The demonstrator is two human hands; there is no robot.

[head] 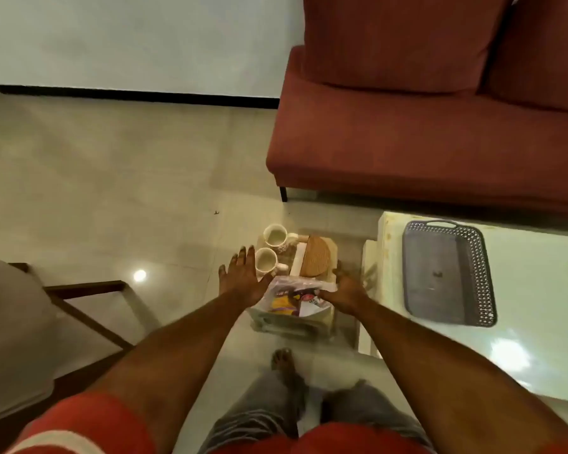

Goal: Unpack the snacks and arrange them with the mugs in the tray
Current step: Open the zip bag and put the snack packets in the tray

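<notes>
Basically early stage, nothing arranged yet.
Left hand [243, 276]: fingers spread apart, holding nothing, hovering just beside the near mug and at the left edge of the snack bag.
Right hand [345, 291]: at the right side of the snack bag, touching its top edge; fingers partly hidden and blurred, so cannot tell if it's pinching the plastic or only resting on it.
Snack bag [292, 298]: clear plastic bag with colourful packets inside, sitting on a low glass surface [345, 326] between the two hands. Looks unopened or barely opened; no packets outside it.
Mugs: two pale ones, far mug [275, 234] and near mug [265, 261], both upright on the low surface just beyond the bag, apparently empty.
Woven item [318, 257]: round wicker-like piece lying next to the mugs; can't tell what it is.
Tray [473, 273]: dark perforated plastic, on the higher glass surface [538, 322] to the right, well apart from bag and mugs. Nothing loaded in it.
Done: none of the arranging, as far as visible.
Left: open bag, take packets out, move snacks and both mugs into tray.
</notes>
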